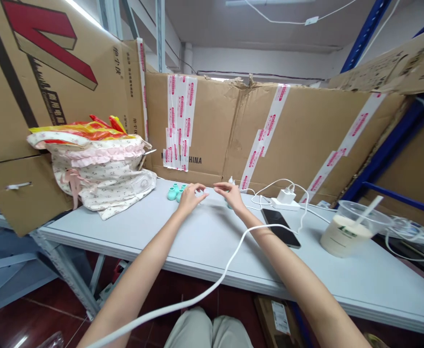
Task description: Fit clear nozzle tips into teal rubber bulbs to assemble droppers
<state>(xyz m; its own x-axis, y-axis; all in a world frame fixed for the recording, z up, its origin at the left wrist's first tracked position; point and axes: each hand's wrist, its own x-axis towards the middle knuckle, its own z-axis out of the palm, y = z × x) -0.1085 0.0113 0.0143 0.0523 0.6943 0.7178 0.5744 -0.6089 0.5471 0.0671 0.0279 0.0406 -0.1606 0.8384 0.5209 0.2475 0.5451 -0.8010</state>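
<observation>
My left hand point(190, 197) is raised over the middle of the table, thumb and fingertips closed around a small whitish, see-through piece point(206, 191). Facing it, a short gap away, my right hand point(231, 197) has its fingers and thumb drawn together; whatever they pinch, if anything, is too small to make out. Several small mint-green rounded pieces point(173, 192) with open necks stand just beyond my left hand, which partly covers them. Behind my right hand, white pointed tips point(231, 180) show, and the rest there is mostly hidden.
A white cable crosses above my right forearm. To the right lie a black phone point(280, 228), a white charger point(286, 195) on a power strip, and a plastic cup point(347, 232) with a straw. A floral cloth bag point(103, 169) sits left. Cardboard point(204, 121) walls the back.
</observation>
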